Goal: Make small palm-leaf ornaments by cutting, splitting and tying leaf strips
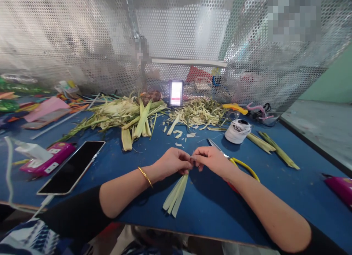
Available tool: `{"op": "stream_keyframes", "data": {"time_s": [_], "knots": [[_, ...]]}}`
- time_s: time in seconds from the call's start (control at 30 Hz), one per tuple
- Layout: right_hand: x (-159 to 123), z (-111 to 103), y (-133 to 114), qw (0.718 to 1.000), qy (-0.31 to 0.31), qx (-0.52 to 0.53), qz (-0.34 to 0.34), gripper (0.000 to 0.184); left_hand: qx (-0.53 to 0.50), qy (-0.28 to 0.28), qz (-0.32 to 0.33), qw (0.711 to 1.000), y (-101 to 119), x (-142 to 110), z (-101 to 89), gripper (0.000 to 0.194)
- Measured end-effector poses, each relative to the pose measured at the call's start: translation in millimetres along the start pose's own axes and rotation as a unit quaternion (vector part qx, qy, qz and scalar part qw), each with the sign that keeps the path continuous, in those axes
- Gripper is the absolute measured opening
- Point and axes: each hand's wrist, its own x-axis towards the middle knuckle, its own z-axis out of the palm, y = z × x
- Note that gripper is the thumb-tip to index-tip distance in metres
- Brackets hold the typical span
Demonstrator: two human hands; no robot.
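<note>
My left hand [177, 160], with a gold bangle at the wrist, is closed on a small bundle of pale green leaf strips [176, 196]. The strips fan out below it towards the table's front edge. Close against it, my right hand [207, 159] is pinched at the bundle's upper end; what its fingertips hold is too small to make out. Under and beside the right wrist lie scissors [245, 167] with yellow and red handles, their blades pointing away. A ball of white thread [238, 132] stands beyond them.
Leaf stalks [118, 114] and shredded trimmings [202, 114] are heaped at the back of the blue table [132, 207]. At left lie a phone [73, 169] on a cable and a magenta power strip [51, 159]. Cut stalks [279, 149] lie right; perforated metal mesh [184, 31] rises behind.
</note>
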Motion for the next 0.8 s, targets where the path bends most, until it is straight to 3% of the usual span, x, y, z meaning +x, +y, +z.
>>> {"op": "stream_keyframes", "data": {"time_s": [0.13, 0.2, 0.33, 0.5, 0.67, 0.8], "knots": [[0, 2, -2, 0.991, 0.043, 0.127, -0.015, 0.02, 0.0, 0.017, 0.036, 0.999, -3, 0, 3.2, 0.005], [1, -1, 0, 0.99, 0.06, 0.125, -0.012, 0.023, 0.004, 0.019, 0.044, 0.999, -3, -1, 2.7, 0.007], [3, -6, 5, 0.999, 0.013, -0.027, -0.02, 0.01, 0.004, 0.013, 0.054, 0.998, -2, -4, 0.8, 0.007], [2, -4, 9, 0.971, 0.04, -0.214, -0.095, 0.004, 0.005, 0.01, 0.061, 0.998, -1, -4, 0.8, 0.006], [2, -2, 9, 0.955, 0.048, -0.263, -0.131, 0.011, 0.007, 0.022, 0.046, 0.999, -1, -2, 0.8, 0.007], [0, -4, 5, 0.954, 0.046, -0.271, -0.118, 0.011, -0.01, 0.038, 0.035, 0.999, 1, -2, 0.4, 0.007]]}}
